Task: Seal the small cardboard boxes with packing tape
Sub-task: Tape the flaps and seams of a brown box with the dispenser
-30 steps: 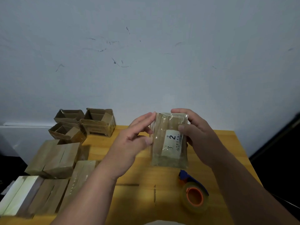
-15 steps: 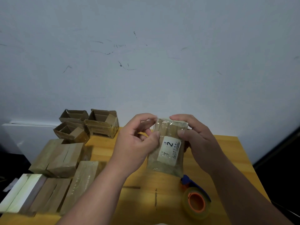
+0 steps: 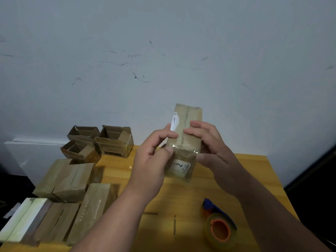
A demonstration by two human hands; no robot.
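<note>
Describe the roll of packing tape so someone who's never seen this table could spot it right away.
Start at the yellow wooden table and go to its near right part, below the right hand. There lies the tape roll, clear tape on an orange core in a blue dispenser. It is the only round, brightly coloured thing; the rest are brown cardboard boxes at the left.

A makeshift packing station: cardboard boxes (image 3: 72,180) crowd a wooden table (image 3: 251,171) (scuffed wall (image 3: 163,51) behind).

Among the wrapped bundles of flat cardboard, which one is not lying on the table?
The bundle with the label "2": the left hand and right hand hold it up, half out of its clear wrap. The other bundles lie on the table.
</note>
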